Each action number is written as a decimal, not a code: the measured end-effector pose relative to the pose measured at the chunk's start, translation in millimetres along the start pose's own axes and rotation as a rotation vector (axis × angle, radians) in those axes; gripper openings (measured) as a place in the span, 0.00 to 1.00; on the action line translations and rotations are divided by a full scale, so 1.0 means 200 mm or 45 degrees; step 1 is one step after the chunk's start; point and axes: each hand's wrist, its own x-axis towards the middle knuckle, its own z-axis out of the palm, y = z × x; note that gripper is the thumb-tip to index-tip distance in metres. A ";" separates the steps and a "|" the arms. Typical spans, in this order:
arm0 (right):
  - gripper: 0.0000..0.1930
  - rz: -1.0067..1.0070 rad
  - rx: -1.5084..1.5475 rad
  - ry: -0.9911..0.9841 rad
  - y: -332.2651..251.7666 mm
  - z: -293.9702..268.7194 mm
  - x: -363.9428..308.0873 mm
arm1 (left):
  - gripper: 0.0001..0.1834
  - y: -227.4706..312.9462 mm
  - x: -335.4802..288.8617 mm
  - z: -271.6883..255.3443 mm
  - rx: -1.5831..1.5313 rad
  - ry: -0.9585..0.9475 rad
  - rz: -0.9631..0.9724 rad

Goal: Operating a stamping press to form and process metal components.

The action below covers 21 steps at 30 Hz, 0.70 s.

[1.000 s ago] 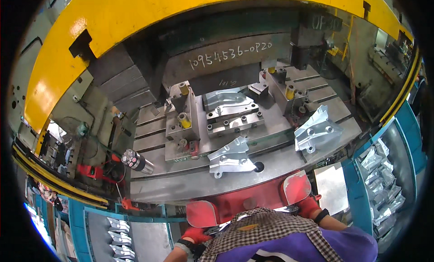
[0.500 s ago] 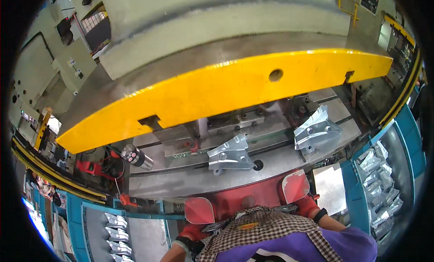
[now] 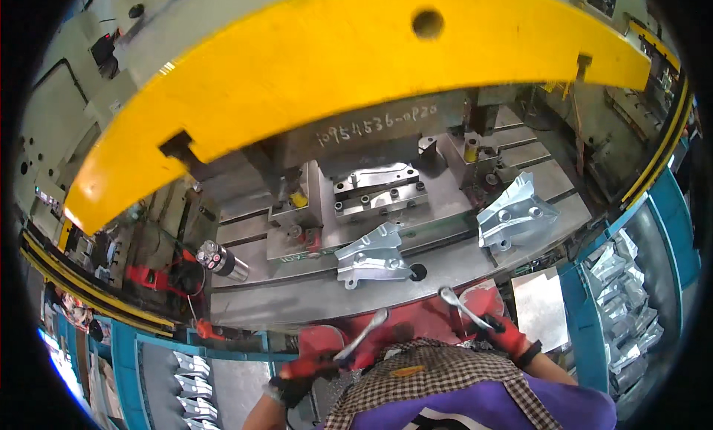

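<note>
My left hand [image 3: 303,372], in a red and black glove, is closed around a silver rod-shaped tool [image 3: 365,332] with a rounded end. A similar silver tool [image 3: 462,309] is gripped in my gloved right hand [image 3: 509,338]. Both hands are low in front of me, beside the red control stand [image 3: 417,322]. The tools point up and inward, touching no metal part. One stamped metal bracket [image 3: 373,258] lies on the press bed ahead, and another bracket [image 3: 518,215] lies farther right.
A yellow-faced press ram [image 3: 356,66] hangs over a lower die [image 3: 382,196]. A silver cylindrical container [image 3: 223,261] stands at the bed's left. Brackets are lined up on a left table [image 3: 241,382]; more are heaped in a blue-sided bin [image 3: 575,304] at right.
The press ram has risen, exposing the lower die. My hands have come away from the red guards of the control stand, and the tools now show clearly. Both brackets stay on the bed.
</note>
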 end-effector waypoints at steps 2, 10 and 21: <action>0.22 0.053 0.488 0.050 -0.01 0.05 0.08 | 0.43 0.05 0.16 -0.04 0.048 0.060 0.159; 0.35 0.023 0.636 0.157 -0.22 0.08 0.12 | 0.19 0.41 1.29 -0.34 -0.273 0.353 0.461; 0.36 -0.015 0.582 0.165 -0.14 0.06 0.12 | 0.18 0.55 1.39 -0.28 -0.472 0.305 0.410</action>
